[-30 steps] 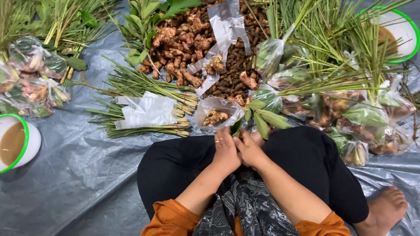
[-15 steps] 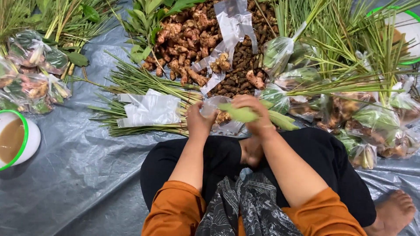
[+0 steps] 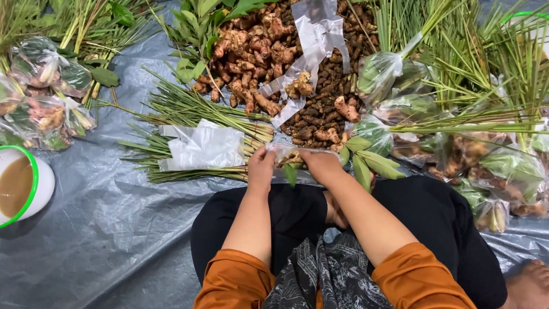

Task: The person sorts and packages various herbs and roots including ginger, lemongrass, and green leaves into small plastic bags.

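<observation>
My left hand (image 3: 261,167) and my right hand (image 3: 320,165) both grip a small clear plastic bag (image 3: 293,154) that holds pieces of root and green leaves. The bag sits just past my knees, at the near edge of a pile of ginger-like roots (image 3: 257,51). A loose green leaf (image 3: 290,173) hangs between my hands. More green leaves (image 3: 369,163) lie right of my right hand.
Lemongrass stalks (image 3: 189,111) with a flat stack of clear bags (image 3: 200,147) lie to the left. Filled bags sit at far left (image 3: 40,91) and right (image 3: 503,171). A white bowl with a green rim (image 3: 26,186) stands on the grey tarp (image 3: 114,229).
My hands moved from my lap out to the bag in front of my knees. The long green leaf they held half a second ago is now lower, tucked at the bag.
</observation>
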